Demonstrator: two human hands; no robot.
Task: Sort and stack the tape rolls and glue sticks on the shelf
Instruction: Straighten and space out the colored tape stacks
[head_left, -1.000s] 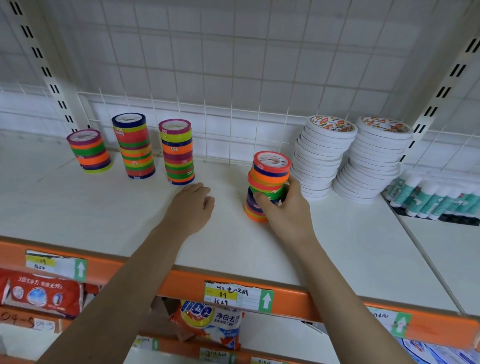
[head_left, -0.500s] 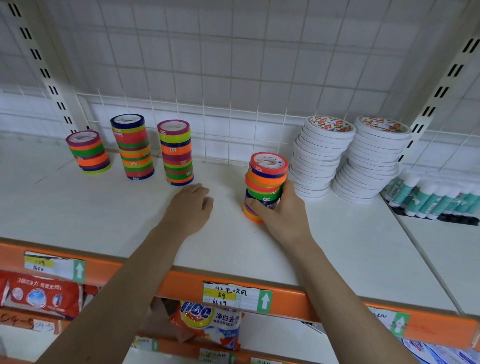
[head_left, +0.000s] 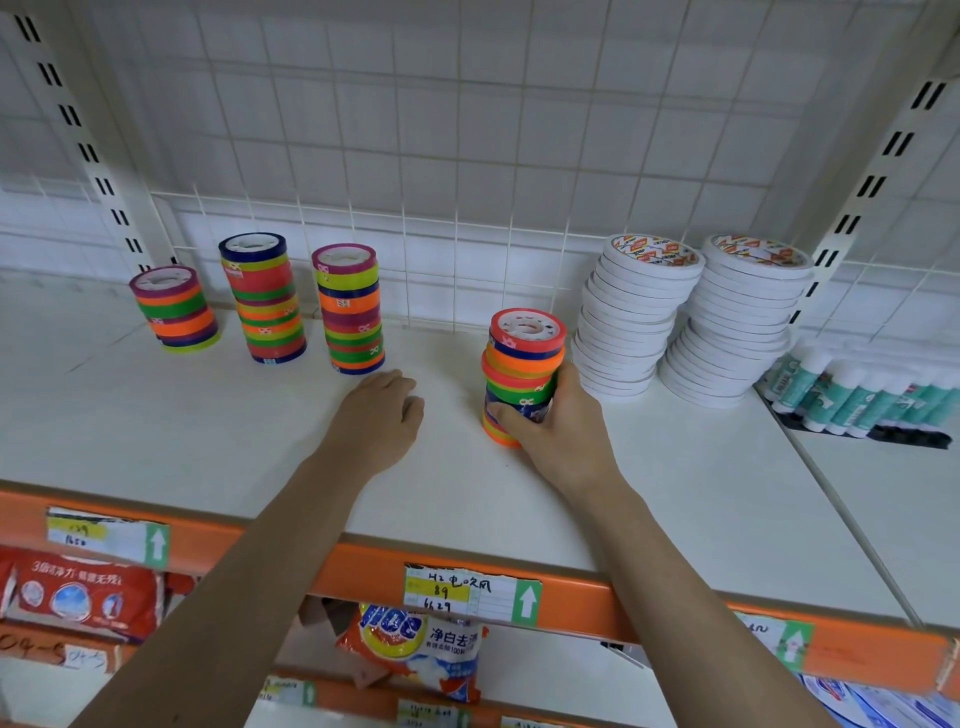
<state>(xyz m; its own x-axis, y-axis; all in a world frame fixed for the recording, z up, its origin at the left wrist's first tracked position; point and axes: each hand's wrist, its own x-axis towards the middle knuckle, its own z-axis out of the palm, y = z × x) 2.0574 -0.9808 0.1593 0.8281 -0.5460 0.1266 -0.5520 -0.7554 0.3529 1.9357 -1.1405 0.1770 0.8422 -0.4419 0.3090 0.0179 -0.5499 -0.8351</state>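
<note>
A: Where's the tape stack right now?

B: Standing upright on the shelf, long axis vertical, and leaning a little. The white rolls are near it at 2 o'clock.

A: Who has it?

B: The right hand, fingers curled around its lower rolls. The left hand rests on the shelf at its 9 o'clock, fingers loosely bent, holding nothing.

A: And the other colored stacks?

B: Off at 10 o'clock, so I'd guess it goes that way.
</note>
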